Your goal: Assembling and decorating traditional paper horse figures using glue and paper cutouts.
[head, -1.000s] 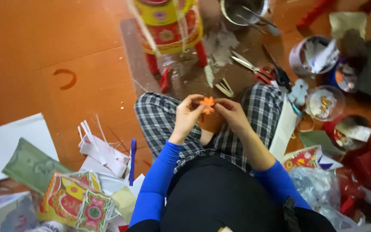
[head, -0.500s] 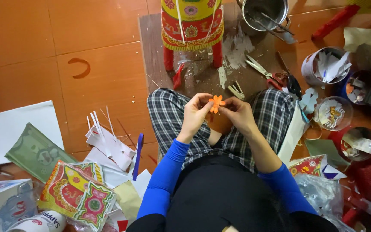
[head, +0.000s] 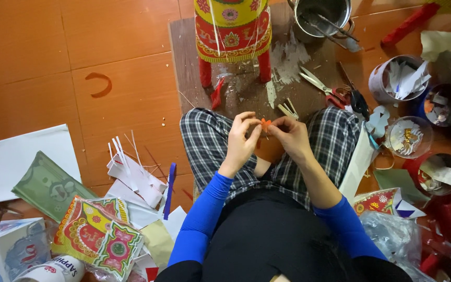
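Note:
I sit cross-legged on an orange tiled floor in checked trousers and blue sleeves. My left hand and my right hand meet above my lap, and both pinch a small orange paper flower between their fingertips. Most of the flower is hidden by my fingers. Just beyond my knees lies a brown board with a red and yellow patterned paper lantern standing on red legs.
Scissors, a metal pot with tools and several small tubs of paper scraps sit at the right. White paper strips, a blue pen, printed paper panels and white sheets lie at the left.
My hands have closed further around the orange flower, which shows less than before. The view has shifted so the lantern and board sit higher in the frame.

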